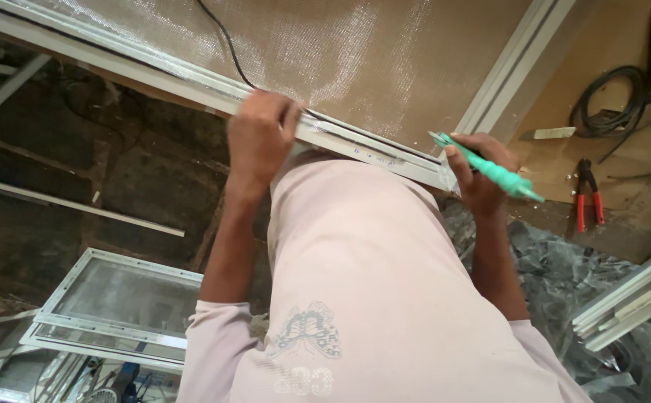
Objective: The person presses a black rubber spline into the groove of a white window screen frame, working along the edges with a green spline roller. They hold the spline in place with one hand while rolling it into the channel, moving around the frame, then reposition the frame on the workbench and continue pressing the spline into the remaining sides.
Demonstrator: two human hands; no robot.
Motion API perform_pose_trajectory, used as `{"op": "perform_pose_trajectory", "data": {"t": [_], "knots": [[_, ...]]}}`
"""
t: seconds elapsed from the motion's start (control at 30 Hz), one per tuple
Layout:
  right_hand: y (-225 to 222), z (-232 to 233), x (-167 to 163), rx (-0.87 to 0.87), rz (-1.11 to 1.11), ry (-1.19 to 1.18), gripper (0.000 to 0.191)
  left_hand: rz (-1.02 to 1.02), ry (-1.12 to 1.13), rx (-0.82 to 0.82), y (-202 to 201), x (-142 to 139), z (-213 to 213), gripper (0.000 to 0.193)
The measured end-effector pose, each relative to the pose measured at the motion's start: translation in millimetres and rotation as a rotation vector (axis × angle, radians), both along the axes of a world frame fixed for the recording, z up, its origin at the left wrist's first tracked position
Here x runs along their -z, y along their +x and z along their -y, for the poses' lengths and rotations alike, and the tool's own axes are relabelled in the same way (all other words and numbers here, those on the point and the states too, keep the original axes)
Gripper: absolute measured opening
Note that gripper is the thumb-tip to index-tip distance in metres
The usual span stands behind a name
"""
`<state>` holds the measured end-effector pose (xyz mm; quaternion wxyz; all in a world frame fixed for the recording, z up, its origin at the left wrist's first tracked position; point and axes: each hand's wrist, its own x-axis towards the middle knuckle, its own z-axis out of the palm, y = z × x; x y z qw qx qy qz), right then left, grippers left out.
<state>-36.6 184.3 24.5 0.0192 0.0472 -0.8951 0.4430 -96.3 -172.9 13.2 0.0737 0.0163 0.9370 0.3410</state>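
Dark, cluttered workshop floor lies below the left hand, with stacked grey metal window frames (116,313) partly cut off at the bottom edge. Ahead of both hands a brown wooden worktable (609,45) carries a pale aluminium-framed panel of fine woven mesh (385,52), its top cut off by the edge of view. The left hand (260,138) is curled over the near rail of the frame, fingers clenched on it where a thin black cord (224,41) runs in; the fingertips are hidden behind the rail. The right hand (482,175) grips a green plastic-handled tool (489,168) at the frame's near corner; its working tip is hard to make out. Beyond the right hand lie red-handled pliers (588,198) and a coil of black cable (612,101). The person's pink shirt hides the table's near edge.
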Motion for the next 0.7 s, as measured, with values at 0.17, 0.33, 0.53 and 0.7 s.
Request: {"op": "perform_pose_trajectory", "data": {"t": [0.17,0.33,0.53,0.7], "knots": [[-16,17,-2,0.000,0.147,-0.082,0.019,-0.255,-0.631,-0.042,-24,22,11,0.044],[-35,50,-3,-0.057,0.299,-0.110,0.024,-0.124,-0.729,-0.126,-30,41,-7,0.058],[-53,88,10,-0.254,0.455,-0.179,0.027,-0.011,-0.579,-0.211,-18,56,-17,0.040],[-58,108,21,-0.386,0.389,-0.025,0.025,-0.088,-0.488,-0.307,-14,62,-29,0.028]]}}
